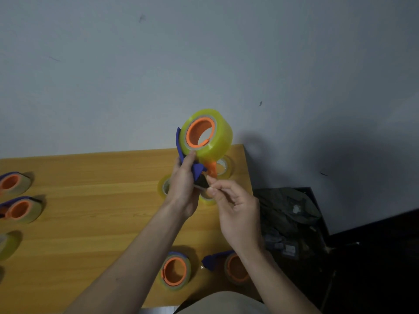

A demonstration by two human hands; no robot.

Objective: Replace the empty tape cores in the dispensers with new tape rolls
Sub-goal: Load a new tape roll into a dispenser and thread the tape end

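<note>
Wooden table point(90, 200), round glossy tape roll point(217, 137) gripped, L hand point(183, 186)

At frame centre, the tape roll point(209, 132) is glossy, translucent yellow film on a smooth orange plastic hub point(199, 132); the dispenser frame point(196, 169) looks matt blue plastic. The table point(90, 200) below shows smooth, grained wood. The wall point(204, 53) above is matt.

No readable text, label, brand or number anywhere: none on the tape rolls, none on the dispensers, none on the worktop, none on the wall.
</note>
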